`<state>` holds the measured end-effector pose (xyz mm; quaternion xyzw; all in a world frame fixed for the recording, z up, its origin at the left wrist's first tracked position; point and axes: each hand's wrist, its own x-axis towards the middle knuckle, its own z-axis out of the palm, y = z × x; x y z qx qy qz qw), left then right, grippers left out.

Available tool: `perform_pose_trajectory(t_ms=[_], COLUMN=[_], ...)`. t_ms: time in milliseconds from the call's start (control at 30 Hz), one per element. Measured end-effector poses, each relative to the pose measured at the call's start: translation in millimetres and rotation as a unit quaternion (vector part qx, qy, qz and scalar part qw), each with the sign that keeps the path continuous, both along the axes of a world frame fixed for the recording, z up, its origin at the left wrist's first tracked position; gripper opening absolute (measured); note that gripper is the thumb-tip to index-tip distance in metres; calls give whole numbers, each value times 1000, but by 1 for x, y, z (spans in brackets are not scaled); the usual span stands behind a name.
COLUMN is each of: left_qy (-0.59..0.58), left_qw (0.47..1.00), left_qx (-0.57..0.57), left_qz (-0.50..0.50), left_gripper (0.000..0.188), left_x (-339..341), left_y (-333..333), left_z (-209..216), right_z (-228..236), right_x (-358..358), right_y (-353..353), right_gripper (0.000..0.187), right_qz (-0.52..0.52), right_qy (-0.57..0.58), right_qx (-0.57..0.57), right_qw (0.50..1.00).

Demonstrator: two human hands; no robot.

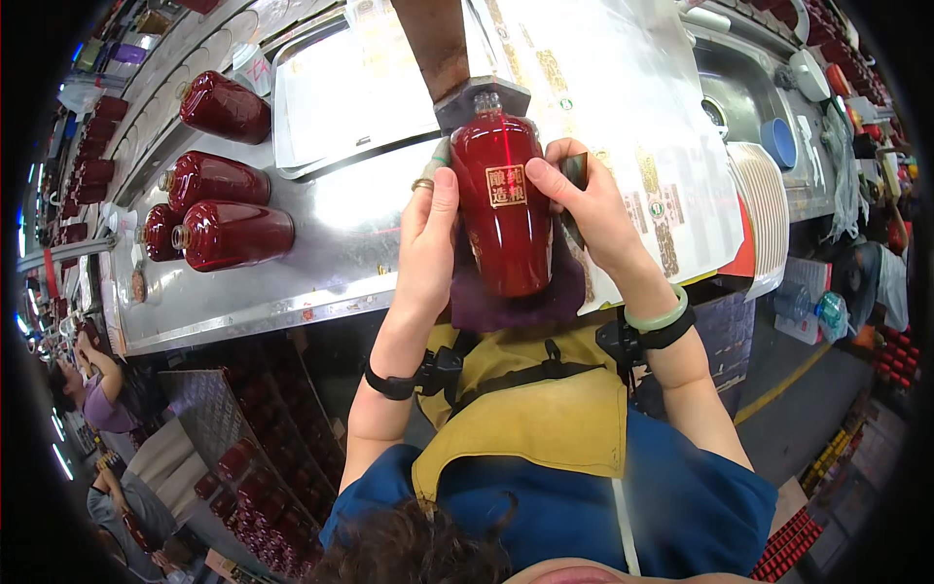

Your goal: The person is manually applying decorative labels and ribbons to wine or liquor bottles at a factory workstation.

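A glossy dark-red glass bottle with a gold-framed label lies between my hands, its clear neck away from me. My left hand grips its left side, thumb along the edge; a ring and a pale covering show on its fingers. My right hand holds the other side, thumb on the label's edge. A dark flat piece is also tucked in the right fingers; its kind is unclear. Beneath the bottle is a dark purple cloth. At the neck sits a dark angular block by a brown post.
Several similar red bottles lie on the metal table at left. A white tray lies behind them. Printed sheets cover the right side, with a stack of pale sheets and a sink beyond. People work at far left.
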<state>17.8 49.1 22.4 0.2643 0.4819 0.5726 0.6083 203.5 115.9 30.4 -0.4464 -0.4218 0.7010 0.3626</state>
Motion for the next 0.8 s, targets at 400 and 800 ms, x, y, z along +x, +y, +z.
perform_pose_trajectory(t_ms=[400,800], left_qy=[32,36], left_qw=[998,998], left_qx=[52,49], left_qz=[4,8], left_gripper=[62,62], left_x=[9,8], left_y=[5,3], left_z=[5,6], right_z=[1,0], right_x=[-4,-4], right_y=[-3,-4], right_gripper=[42,43], right_qz=[-4,-4], right_qy=[-11,-17], right_qx=[19,25], right_qw=[1000,1000])
